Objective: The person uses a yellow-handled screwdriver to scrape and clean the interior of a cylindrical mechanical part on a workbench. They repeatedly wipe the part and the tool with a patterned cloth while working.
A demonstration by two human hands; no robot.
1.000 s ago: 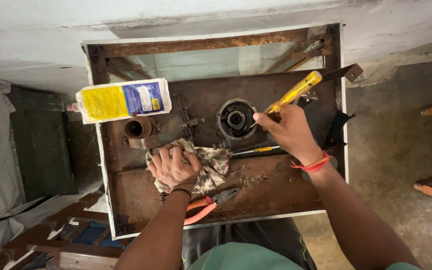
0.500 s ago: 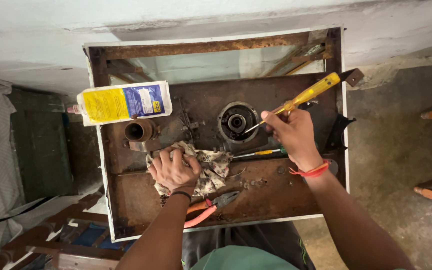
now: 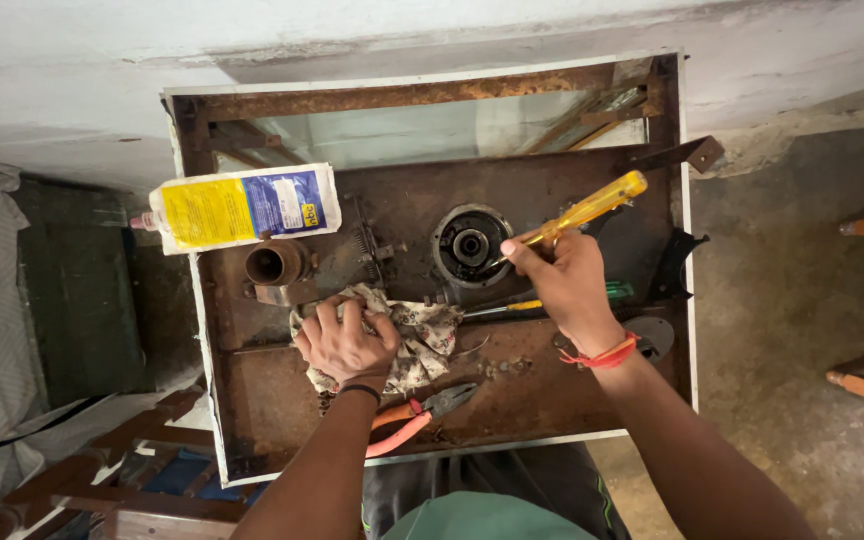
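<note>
My right hand (image 3: 564, 285) grips a yellow-handled screwdriver (image 3: 592, 208), whose tip points down-left at a round dark metal hub (image 3: 469, 245) on a rusty metal base (image 3: 552, 390). My left hand (image 3: 344, 340) presses a patterned, dirty rag (image 3: 424, 335) onto the base, just right of a rusty pipe fitting (image 3: 274, 264). A red band circles my right wrist and a black one my left.
A white and yellow bottle (image 3: 242, 207) lies on its side at the frame's upper left. Orange-handled pliers (image 3: 422, 412) rest near the front edge. A second screwdriver (image 3: 527, 305) lies under my right hand. Wooden furniture (image 3: 102, 480) stands at lower left.
My right hand has tilted the screwdriver, so that its tip now sits by the hub's right side. My left hand shifted slightly on the rag.
</note>
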